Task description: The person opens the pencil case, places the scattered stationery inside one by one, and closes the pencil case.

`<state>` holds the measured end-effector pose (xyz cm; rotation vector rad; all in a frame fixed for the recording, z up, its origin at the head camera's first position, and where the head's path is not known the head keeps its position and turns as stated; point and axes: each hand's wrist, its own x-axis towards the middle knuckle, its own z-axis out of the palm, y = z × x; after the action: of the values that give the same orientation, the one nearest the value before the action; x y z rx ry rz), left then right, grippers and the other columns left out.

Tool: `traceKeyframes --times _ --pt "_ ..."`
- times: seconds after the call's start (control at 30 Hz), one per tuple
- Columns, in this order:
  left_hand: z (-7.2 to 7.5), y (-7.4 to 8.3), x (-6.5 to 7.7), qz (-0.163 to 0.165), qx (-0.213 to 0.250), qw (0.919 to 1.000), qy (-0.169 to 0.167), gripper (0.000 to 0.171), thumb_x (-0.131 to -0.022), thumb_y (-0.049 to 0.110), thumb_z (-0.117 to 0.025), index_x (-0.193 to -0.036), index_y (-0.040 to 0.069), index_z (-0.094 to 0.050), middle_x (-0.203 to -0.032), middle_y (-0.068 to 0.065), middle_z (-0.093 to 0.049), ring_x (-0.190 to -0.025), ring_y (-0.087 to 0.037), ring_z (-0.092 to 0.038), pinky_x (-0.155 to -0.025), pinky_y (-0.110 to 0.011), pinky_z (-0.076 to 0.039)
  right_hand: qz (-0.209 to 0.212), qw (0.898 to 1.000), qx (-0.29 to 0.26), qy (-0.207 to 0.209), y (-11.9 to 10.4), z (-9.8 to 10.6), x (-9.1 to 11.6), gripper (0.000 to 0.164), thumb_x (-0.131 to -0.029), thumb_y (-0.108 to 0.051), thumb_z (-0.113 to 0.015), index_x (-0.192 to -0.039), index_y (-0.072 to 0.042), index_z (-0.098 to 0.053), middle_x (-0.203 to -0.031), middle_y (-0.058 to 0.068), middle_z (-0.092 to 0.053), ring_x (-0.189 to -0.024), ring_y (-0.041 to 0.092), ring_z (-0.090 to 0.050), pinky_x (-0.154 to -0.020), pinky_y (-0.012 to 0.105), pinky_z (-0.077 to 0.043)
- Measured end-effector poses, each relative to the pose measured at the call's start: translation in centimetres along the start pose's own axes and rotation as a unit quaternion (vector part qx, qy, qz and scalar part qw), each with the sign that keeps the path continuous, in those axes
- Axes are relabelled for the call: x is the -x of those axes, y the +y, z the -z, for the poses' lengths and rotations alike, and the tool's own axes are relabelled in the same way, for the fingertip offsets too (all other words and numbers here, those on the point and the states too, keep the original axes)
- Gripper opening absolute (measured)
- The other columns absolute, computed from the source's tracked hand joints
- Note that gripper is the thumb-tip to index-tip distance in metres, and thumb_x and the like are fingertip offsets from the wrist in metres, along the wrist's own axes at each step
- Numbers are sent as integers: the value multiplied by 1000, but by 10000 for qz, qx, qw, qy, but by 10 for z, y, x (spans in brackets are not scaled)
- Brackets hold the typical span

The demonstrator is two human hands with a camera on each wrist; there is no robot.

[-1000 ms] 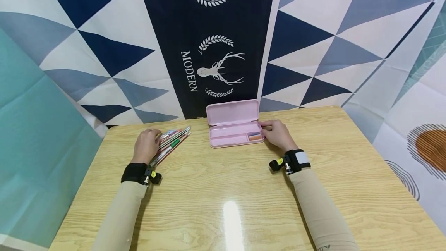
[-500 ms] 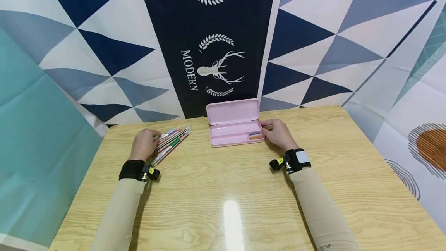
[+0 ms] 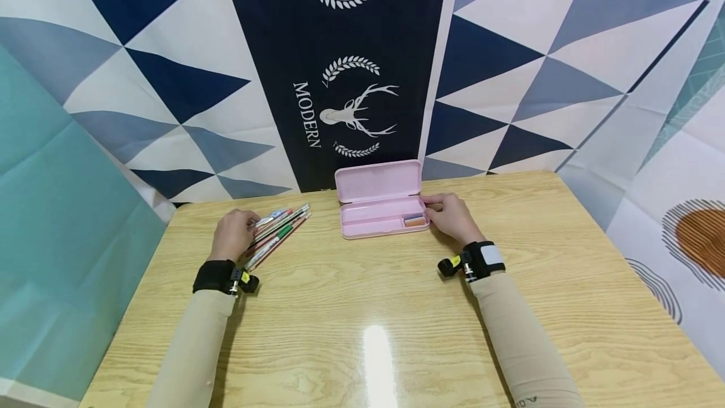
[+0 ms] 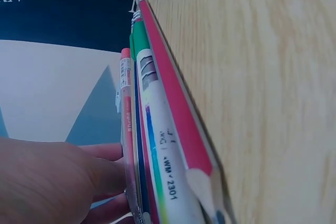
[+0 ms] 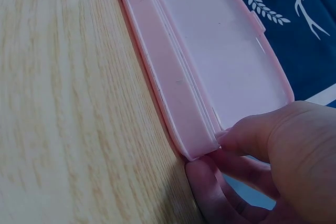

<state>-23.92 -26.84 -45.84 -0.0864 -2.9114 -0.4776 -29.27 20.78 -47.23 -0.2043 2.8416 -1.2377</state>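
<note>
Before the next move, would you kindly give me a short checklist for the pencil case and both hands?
1. Lid raised: ok, it stands open behind the tray.
2. Pencil case held: ok, the right hand grips its right end.
3. Left hand at the pens and pencils: ok, its fingers reach them.
4. Firm grasp there: cannot tell, the fingertips are hidden.
5. Pens and pencils inside the case: not ok, they lie outside it, to its left.

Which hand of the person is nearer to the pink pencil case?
The right. The right hand holds the right end of the pencil case; the left hand is apart from it, to its left, at the pens and pencils.
</note>
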Motion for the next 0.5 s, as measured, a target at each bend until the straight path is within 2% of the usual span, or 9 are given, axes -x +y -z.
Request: traceKeyframes --times 0.5 --pt "-3 0 0 -11 -131 9999 97 19 -87 1 -65 -104 -2 -73 -95 -25 -67 -83 -39 -64 -72 -52 -54 -62 10000 -30 -11 -1 0 1 36 -95 -10 -63 -131 -8 -67 -134 21 -65 -101 30 -66 -84 42 -53"
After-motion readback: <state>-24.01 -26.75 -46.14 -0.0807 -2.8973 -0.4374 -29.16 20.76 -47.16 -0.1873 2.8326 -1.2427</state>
